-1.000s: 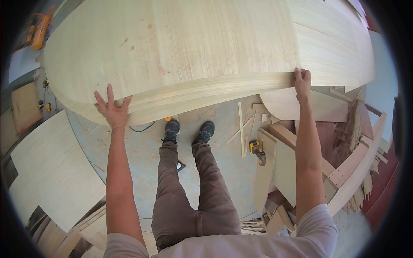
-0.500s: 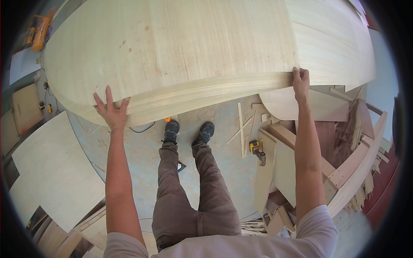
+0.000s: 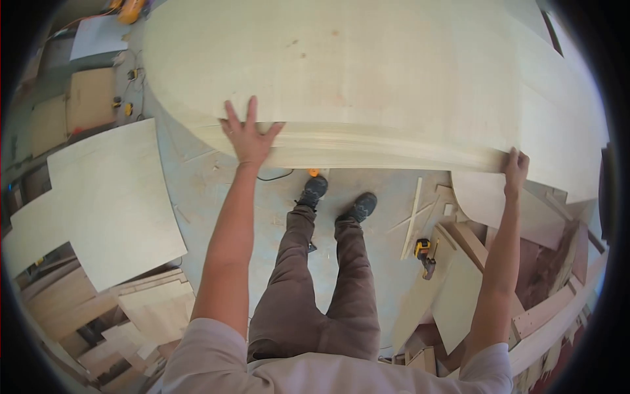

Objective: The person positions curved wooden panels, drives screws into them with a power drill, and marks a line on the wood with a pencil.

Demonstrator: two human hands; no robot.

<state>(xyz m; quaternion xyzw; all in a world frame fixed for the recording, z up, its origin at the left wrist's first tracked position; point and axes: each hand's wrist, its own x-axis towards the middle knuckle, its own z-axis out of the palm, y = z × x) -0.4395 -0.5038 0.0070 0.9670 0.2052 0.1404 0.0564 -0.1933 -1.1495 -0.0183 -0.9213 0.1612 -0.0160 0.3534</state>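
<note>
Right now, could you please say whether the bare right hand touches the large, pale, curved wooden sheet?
Touching; the head view shows the right hand gripping the wooden sheet at its near edge.

Your big board [image 3: 394,72] is pale creamy yellow with faint grain and a few brown specks; along its near edge run thin stripes of lighter and deeper yellow, shading to brown toward the right. The cut sheet [image 3: 118,203] by the floor's left edge is plain cream, the panel [image 3: 92,98] beyond it tan, and the paper-like sheet [image 3: 98,36] white. Your floor [image 3: 394,282] is blue-grey, blotched with tan. Your trousers [image 3: 295,302] are brown, your shirt [image 3: 348,375] pale greyish pink, your shoes [image 3: 314,190] blackish, the drill [image 3: 423,253] yellow and black.
</note>
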